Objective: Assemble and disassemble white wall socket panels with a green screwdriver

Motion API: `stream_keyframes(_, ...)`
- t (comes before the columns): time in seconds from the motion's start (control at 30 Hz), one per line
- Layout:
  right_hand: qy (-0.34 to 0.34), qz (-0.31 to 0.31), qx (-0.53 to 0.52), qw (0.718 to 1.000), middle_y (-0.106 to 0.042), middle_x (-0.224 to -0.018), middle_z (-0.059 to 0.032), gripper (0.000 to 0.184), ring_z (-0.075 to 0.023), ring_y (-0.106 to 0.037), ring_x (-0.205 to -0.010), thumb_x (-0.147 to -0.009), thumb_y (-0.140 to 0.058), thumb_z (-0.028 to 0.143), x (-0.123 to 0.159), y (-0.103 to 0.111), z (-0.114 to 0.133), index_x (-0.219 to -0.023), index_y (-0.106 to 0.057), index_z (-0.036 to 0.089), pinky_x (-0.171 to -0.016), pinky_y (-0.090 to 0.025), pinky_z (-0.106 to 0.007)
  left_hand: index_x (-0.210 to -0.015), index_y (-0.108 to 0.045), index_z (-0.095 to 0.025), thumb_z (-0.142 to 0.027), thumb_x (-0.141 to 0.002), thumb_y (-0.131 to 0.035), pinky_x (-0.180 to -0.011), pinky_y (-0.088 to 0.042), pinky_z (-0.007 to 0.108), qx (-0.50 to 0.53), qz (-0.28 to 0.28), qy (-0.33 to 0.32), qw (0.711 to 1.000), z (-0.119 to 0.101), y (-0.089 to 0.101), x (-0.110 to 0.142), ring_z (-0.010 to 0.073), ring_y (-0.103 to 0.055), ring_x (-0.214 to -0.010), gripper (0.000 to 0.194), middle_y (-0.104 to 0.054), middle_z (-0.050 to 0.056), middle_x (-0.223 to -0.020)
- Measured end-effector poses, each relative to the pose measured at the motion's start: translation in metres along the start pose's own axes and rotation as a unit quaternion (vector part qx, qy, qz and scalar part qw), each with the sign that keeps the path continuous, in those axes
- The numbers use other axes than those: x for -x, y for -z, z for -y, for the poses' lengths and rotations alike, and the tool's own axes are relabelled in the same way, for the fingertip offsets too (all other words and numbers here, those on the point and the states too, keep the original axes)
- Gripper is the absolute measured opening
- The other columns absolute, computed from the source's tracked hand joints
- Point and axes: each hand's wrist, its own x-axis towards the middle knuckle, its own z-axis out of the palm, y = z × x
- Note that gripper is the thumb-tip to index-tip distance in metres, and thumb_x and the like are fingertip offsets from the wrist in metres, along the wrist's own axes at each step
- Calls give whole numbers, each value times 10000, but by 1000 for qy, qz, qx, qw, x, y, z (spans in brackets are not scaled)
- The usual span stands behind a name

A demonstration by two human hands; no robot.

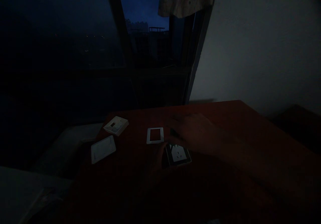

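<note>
A wall socket [178,153] with a pale face and a dark surround sits near the middle of the table, tilted slightly. Along its left edge lie the fingers of my left hand [156,162], gripping it; much of this hand is lost in shadow. My right hand [197,130] reaches in from the right, just above the socket's upper edge. Its fingers are blurred but look apart, and a dark patch shows between them. Behind my left fingers a white square frame [148,135] with an open centre lies flat on the table.
On the red-brown table [213,112], a white box-like wall plate [116,125] lies at the far left, with a flat white cover plate [103,149] in front of it. A dark window [155,72] stands behind the table, a pale wall [250,50] to the right. The light is very dim.
</note>
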Motion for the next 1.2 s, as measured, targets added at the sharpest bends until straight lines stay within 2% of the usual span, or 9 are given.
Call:
stream_keyframes(0.1, -15, -1, -7, 1000, -650, -974, -82, 250, -209, -629, -781, -917, -441, 354, 1, 2, 0, -1060, -547, 178, -569, -375, -292, -1279, -489, -200, -349, -900, -579, -957, -438, 498, 1, -1, -14, 1000, 0, 1, -2, 272, -520, -1153, 417, -484, 106, -1336)
stream_keyframes(0.23, 31, 2, -67, 997, -636, -1062, -82, 259, -185, -621, -839, -854, -521, 245, 2, 5, -1, -1103, -532, 176, -632, -406, -279, -1381, -380, -276, -414, -711, -762, -1028, -381, 475, 5, 2, -23, 1000, 2, 1, -3, 330, -439, -1256, 784, -438, 116, -1401)
stream_keyframes(0.3, 25, 4, -60, 998, -658, -1009, -73, 231, -191, -630, -824, -883, -499, 284, 1, 4, -1, -1086, -549, 184, -623, -402, -281, -1403, -345, -284, -421, -679, -778, -1041, -363, 475, 7, 3, -24, 1000, 3, 1, -2, 347, -409, -1284, 854, -418, 114, -1423)
stream_keyframes(0.47, -40, -1, 8, 999, -677, -925, -87, 301, -221, -642, -766, -931, -407, 402, -2, 1, -1, -1032, -580, 177, -572, -382, -294, -1408, -343, -269, -414, -698, -753, -1046, -353, 468, 10, 8, -21, 1000, 5, 0, -2, 346, -401, -1296, 833, -410, 114, -1436)
stream_keyframes(0.67, 24, -13, -64, 998, -639, -1039, -70, 249, -177, -615, -827, -860, -506, 239, 2, 2, -1, -1098, -534, 171, -609, -386, -270, -1403, -360, -271, -425, -681, -762, -1042, -358, 463, 8, 4, -17, 1000, 5, 0, -2, 346, -399, -1294, 840, -412, 109, -1432)
stream_keyframes(0.87, -34, -7, 16, 999, -656, -904, -77, 288, -190, -612, -697, -933, -422, 389, -3, -2, 1, -1032, -575, 167, -513, -306, -280, -1392, -379, -263, -446, -666, -770, -1034, -363, 461, 2, 10, -20, 1000, 4, 1, -3, 354, -410, -1283, 844, -433, 113, -1415)
stream_keyframes(0.93, -32, -15, 3, 999, -655, -934, -83, 275, -200, -616, -730, -924, -432, 378, -1, -1, 1, -1036, -568, 166, -521, -317, -278, -1394, -376, -261, -445, -670, -767, -1036, -358, 465, 0, 9, -21, 1000, 4, 2, -4, 355, -410, -1281, 843, -437, 115, -1412)
stream_keyframes(1.1, 24, -3, -69, 997, -644, -1021, -78, 255, -187, -622, -821, -868, -510, 248, 2, 3, 1, -1110, -525, 170, -603, -385, -273, -1394, -371, -264, -437, -675, -762, -1044, -350, 467, -1, 9, -22, 1000, 5, 1, -4, 359, -399, -1290, 836, -420, 116, -1426)
stream_keyframes(1.2, -16, 8, -26, 1000, -662, -962, -84, 251, -205, -635, -783, -912, -473, 323, -1, 5, 4, -1097, -546, 172, -584, -387, -286, -1398, -357, -264, -429, -677, -765, -1050, -349, 449, 1, 10, -23, 1000, 5, 1, -3, 349, -391, -1299, 845, -397, 117, -1441)
